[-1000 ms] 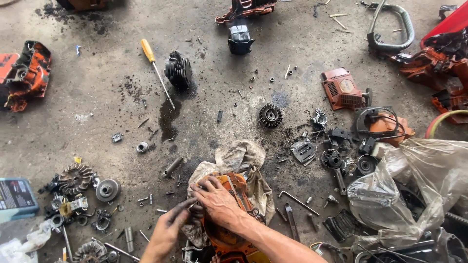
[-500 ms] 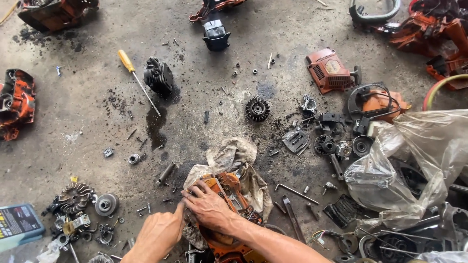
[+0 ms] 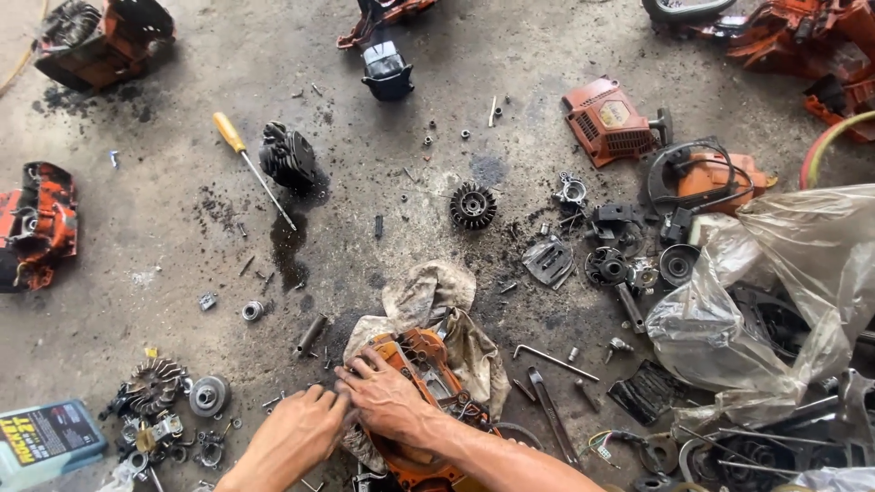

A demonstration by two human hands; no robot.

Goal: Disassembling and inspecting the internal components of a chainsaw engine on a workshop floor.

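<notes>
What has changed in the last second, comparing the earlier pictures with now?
Little: the left hand and right hand stay pressed on the orange engine casing on its rag. Only the view drifted; the screwdriver and flywheel lie as before.

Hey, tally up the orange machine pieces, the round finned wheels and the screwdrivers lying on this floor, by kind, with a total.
Orange machine pieces: 7, counting the orange housing under both hands; the top-right pile is taken as one
Round finned wheels: 2, black flywheel and grey flywheel
Screwdrivers: 1, yellow-handled screwdriver
Total: 10
</notes>
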